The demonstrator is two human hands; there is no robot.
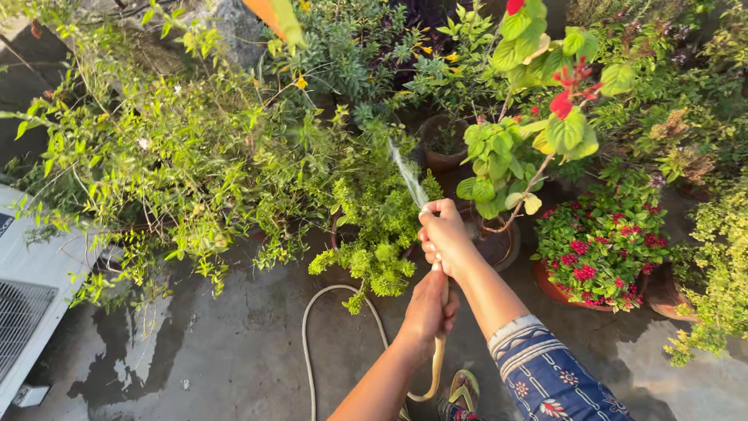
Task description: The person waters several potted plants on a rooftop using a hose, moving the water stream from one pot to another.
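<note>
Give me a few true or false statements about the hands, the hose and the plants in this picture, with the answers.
1. Both hands grip the hose. True: the right hand is at its tip, the left hand lower down.
2. The hose is dry. False: a water jet sprays from its tip.
3. The red-flowered plant stands in a clay pot. True.
4. The concrete floor is fully dry. False: it shows wet patches.
5. The person is barefoot. False: a sandal shows below.

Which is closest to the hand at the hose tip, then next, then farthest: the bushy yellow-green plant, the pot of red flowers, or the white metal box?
From the right hand:
1. Bushy yellow-green plant, just left of it.
2. Pot of red flowers, off to the right.
3. White metal box, far left edge.
</note>
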